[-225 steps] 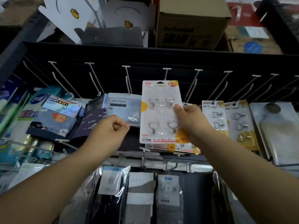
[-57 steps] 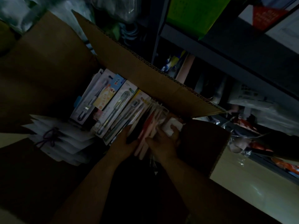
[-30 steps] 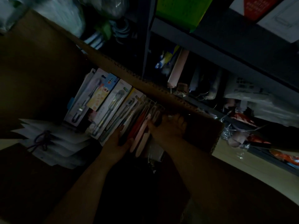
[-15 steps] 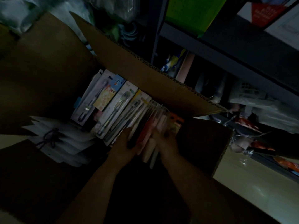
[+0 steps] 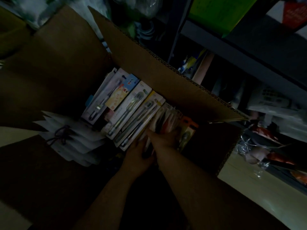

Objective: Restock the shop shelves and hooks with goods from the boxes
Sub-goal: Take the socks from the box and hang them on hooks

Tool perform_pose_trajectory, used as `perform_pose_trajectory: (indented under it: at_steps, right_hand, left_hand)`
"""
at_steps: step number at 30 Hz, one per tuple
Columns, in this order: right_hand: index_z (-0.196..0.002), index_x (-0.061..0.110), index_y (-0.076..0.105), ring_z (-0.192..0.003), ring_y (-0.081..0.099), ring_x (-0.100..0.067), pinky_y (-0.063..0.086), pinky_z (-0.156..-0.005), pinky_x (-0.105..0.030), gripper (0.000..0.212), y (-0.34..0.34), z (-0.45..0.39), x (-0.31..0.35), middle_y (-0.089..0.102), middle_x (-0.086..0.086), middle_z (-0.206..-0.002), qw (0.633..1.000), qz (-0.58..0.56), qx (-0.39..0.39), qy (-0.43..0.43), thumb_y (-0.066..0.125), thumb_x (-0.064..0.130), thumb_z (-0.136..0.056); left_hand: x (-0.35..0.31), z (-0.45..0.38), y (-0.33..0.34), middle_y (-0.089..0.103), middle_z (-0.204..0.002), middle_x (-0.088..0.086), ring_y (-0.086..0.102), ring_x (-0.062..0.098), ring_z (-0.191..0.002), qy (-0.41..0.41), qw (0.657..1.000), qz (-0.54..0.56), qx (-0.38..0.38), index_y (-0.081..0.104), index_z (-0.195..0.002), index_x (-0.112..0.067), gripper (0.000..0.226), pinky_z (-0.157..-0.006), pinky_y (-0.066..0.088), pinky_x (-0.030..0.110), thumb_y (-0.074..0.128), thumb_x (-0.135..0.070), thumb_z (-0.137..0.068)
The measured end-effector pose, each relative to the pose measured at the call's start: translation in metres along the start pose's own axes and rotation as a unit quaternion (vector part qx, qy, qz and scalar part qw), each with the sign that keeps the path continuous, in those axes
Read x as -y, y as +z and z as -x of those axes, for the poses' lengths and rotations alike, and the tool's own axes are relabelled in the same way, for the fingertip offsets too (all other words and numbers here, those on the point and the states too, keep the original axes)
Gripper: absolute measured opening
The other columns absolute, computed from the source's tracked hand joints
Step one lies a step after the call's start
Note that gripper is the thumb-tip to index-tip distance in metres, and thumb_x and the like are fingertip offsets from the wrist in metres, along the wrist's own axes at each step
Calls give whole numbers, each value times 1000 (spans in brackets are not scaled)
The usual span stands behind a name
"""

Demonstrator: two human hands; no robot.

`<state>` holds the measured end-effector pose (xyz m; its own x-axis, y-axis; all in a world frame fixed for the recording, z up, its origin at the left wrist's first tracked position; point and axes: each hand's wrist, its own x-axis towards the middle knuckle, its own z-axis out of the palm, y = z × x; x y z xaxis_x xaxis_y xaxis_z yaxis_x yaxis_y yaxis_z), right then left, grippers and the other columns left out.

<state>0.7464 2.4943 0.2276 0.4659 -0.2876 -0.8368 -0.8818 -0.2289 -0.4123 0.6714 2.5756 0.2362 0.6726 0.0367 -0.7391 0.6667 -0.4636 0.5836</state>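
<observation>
Cardboard, brown: your open cardboard box point(image 5: 54, 67) fills the left and centre of the head view, its long flap point(image 5: 166, 77) raised toward the shelving.

Item, far left inside the box: a fanned bundle of white paper packets point(image 5: 73, 138) tied with dark cord, lying on the box floor.

Item, centre: a row of toothbrush blister packs point(image 5: 126, 107) standing on edge, packed side by side, with a blue-and-yellow printed card among them.

Item, just right of that row: slimmer packs with red and pale handles point(image 5: 164, 120), then an orange-topped pack point(image 5: 189, 128) against the box's right wall.

Your left hand point(image 5: 139, 155) lies at the near end of the toothbrush packs, fingers pressed against their edges; whether it grips one cannot be told in the dim light.

Your right hand point(image 5: 164, 138) reaches into the slimmer packs, fingers buried among them; its hold cannot be made out.

Right of the box: dark metal shelving point(image 5: 249, 52) carrying a green box point(image 5: 216, 12), with bagged goods point(image 5: 279, 113) on a lower level. Pale floor point(image 5: 259, 185) shows below.
</observation>
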Motion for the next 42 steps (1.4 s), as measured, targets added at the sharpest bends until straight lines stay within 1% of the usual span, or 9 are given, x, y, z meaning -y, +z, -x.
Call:
perform_pose_trajectory:
  at_steps: [4,13,18,24,27,30,32,39,42]
  right_hand:
    - [-154,21,-5,-138,32,-36,37,-107,-47,116,-1,-7,-8,18,-11,-159,999,-9,-31,-19,80,28,-75]
    - [-154,14,4,-140,31,-32,33,-112,-47,112,-19,-13,-10,22,-10,-157,998,-47,3,-50,81,13,-74]
    - [-147,16,33,-126,52,-29,45,-102,-50,101,-56,10,-4,51,-9,-141,988,-84,82,-99,86,9,-62]
    - [-109,28,61,-97,68,-16,57,-82,-36,46,-90,59,26,69,2,-110,951,-61,254,-165,75,0,-77]
    - [-111,31,60,-96,70,-17,58,-82,-40,51,-91,86,40,71,1,-110,938,-30,286,-192,79,2,-73]
    - [-112,31,59,-97,70,-16,59,-80,-38,52,-93,113,56,72,1,-110,919,-23,325,-223,76,-2,-74]
    - [-113,29,59,-96,70,-14,59,-75,-34,54,-93,132,69,72,2,-109,905,-12,339,-257,78,0,-72]
    - [-146,37,32,-124,52,-14,43,-106,-42,130,-93,187,91,51,10,-139,883,55,380,-270,85,71,-32]
    - [-139,32,35,-105,58,6,50,-89,-17,85,-85,207,79,55,15,-128,856,77,424,-285,82,40,-69]
  left_hand:
    - [2,7,2,35,-144,5,37,21,-134,0,1000,21,22,23,-149,-40,91,-109,35,35,47,-72,-68]
    - [-1,11,-3,45,-134,-5,42,12,-130,9,997,57,50,38,-143,-33,54,-109,34,26,55,-35,-92]
    - [-5,21,-11,60,-107,-5,61,19,-106,-41,984,152,-87,57,-117,-25,36,-78,50,18,69,-29,-84]
    - [-49,62,-37,75,-96,-4,71,7,-84,-25,905,425,-5,60,-118,-17,28,-68,54,18,59,-19,-91]
    - [-66,85,-48,76,-86,-4,72,7,-76,4,890,455,7,60,-114,-21,28,-60,55,19,59,-9,-88]
    - [-73,105,-61,73,-100,10,71,16,-90,7,897,441,-21,58,-120,-12,35,-70,56,23,58,2,-87]
    - [-80,119,-71,76,-90,0,72,12,-83,40,885,465,-15,61,-114,-17,38,-64,56,21,61,4,-83]
    - [-85,162,-102,75,-99,8,73,21,-83,68,780,618,-68,59,-125,-11,74,-63,59,30,83,-27,-57]
    - [-74,182,-107,74,-92,15,73,25,-76,87,746,656,-72,63,-112,-6,84,-57,58,31,95,-24,-36]
